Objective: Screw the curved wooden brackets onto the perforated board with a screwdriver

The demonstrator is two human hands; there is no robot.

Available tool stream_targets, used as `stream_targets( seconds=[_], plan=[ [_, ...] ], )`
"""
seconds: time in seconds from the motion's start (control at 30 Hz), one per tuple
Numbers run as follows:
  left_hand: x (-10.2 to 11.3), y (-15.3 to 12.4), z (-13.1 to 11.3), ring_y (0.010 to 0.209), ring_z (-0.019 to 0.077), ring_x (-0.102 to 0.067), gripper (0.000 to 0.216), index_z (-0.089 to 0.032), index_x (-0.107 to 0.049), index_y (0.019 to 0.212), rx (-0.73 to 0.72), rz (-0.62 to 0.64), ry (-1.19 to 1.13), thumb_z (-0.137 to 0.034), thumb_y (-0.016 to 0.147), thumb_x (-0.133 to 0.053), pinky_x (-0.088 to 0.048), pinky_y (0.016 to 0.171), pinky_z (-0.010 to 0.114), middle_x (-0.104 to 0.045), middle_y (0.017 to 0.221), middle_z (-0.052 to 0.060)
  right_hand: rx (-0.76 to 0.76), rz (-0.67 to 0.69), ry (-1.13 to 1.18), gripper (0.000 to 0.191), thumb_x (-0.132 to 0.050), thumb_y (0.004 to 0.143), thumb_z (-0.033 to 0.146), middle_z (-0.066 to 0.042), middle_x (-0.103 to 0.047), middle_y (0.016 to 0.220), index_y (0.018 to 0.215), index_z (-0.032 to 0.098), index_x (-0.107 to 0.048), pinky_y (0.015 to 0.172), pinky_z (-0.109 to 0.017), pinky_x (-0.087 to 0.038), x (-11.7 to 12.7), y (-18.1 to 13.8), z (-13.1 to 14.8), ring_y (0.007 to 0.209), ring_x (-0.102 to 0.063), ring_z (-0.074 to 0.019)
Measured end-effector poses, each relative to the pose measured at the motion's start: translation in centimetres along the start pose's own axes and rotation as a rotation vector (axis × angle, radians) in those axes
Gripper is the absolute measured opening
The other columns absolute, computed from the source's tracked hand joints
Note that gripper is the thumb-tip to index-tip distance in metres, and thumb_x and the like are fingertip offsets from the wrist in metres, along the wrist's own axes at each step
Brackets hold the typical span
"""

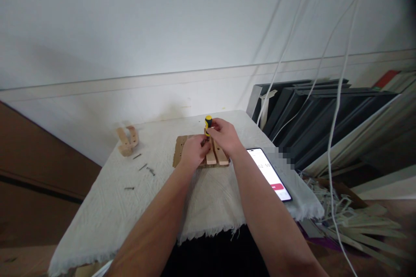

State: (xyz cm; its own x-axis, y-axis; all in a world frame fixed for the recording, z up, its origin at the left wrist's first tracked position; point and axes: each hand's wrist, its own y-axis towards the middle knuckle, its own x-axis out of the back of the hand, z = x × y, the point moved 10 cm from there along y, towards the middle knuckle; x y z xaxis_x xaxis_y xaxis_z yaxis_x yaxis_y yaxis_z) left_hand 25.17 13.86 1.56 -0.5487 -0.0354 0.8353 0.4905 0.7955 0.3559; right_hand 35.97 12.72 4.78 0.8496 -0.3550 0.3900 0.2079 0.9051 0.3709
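Screwdriver [208,120], yellow and black, stands roughly upright in the grip of the right hand [226,136], fingers closed around its handle. The left hand [194,151] is drawn in narrow beside the tool's lower end; whether its fingertips pinch anything there cannot be told. Two pale wooden strips [221,156] lie side by side just right of the left hand and below the right hand's fingers, on a brown board [178,149] that shows past the left hand's far side. Several dark screws [151,171] lie loose to the left of the left hand, with curved wooden pieces [123,136] farther left and beyond them. A lit phone [273,175] lies right of the right hand, nearer the body, on the cloth-covered surface [107,207].
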Motion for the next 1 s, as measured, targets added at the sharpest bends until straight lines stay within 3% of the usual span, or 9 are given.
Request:
stream_targets(
  seconds=[0.4, 0.6, 0.7, 0.83, 1.0],
  plan=[
    [-0.1, 0.1, 0.2, 0.069, 0.0178, -0.058, 0.024, -0.016, -0.069, 0.077, 0.025, 0.017, 0.010, -0.027, 0.083, -0.048, -0.033, 0.060, 0.028, -0.068, 0.075, 0.006, -0.001, -0.032, -0.010, 0.016, -0.065, 0.076, 0.033, -0.003, -0.066, 0.084, 0.084, 0.020, -0.058, 0.070, -0.031, -0.048, -0.2, 0.3, -0.6, 0.074, -0.062, -0.0163],
    [0.0, 0.1, 0.0, 0.074, 0.0184, -0.060, 0.024, -0.017, -0.071, 0.084, 0.027, 0.017, -0.025, -0.025, 0.081, -0.049, -0.037, 0.064, 0.028, -0.071, 0.082, 0.007, 0.032, -0.018, -0.030, 0.015, -0.062, 0.077, 0.034, -0.001, -0.066, 0.081, 0.083, 0.021, -0.060, 0.066, -0.030, -0.046, -0.1, 0.1, -0.1, 0.068, -0.059, -0.0147],
    [0.1, 0.1, -0.1, 0.075, 0.0180, -0.061, 0.025, -0.017, -0.072, 0.086, 0.034, 0.028, -0.043, -0.025, 0.082, -0.048, -0.038, 0.065, 0.027, -0.071, 0.083, 0.006, 0.043, -0.076, -0.012, 0.014, -0.061, 0.077, 0.034, -0.001, -0.066, 0.081, 0.082, 0.020, -0.061, 0.066, -0.029, -0.046, 0.7, -0.1, 0.5, 0.066, -0.059, -0.0142],
    [0.0, 0.0, 0.7, 0.073, 0.0174, -0.061, 0.027, -0.018, -0.074, 0.089, 0.093, 0.031, -0.093, -0.027, 0.082, -0.049, -0.041, 0.065, 0.026, -0.072, 0.081, 0.005, 0.038, -0.182, 0.131, 0.020, -0.059, 0.078, 0.039, -0.001, -0.067, 0.080, 0.085, 0.020, -0.060, 0.066, -0.028, -0.047, 1.9, -0.5, 0.9, 0.067, -0.060, -0.0144],
    [0.6, -0.1, 2.7, 0.077, 0.0168, -0.064, 0.033, -0.016, -0.075, 0.094, 0.235, -0.074, -0.222, -0.019, 0.082, -0.044, -0.046, 0.069, 0.026, -0.074, 0.088, 0.007, 0.040, -0.148, 0.184, 0.022, -0.059, 0.078, 0.040, -0.001, -0.067, 0.078, 0.086, 0.020, -0.061, 0.068, -0.029, -0.049, 1.4, -0.5, 0.8, 0.070, -0.063, -0.0162]
  ],
)
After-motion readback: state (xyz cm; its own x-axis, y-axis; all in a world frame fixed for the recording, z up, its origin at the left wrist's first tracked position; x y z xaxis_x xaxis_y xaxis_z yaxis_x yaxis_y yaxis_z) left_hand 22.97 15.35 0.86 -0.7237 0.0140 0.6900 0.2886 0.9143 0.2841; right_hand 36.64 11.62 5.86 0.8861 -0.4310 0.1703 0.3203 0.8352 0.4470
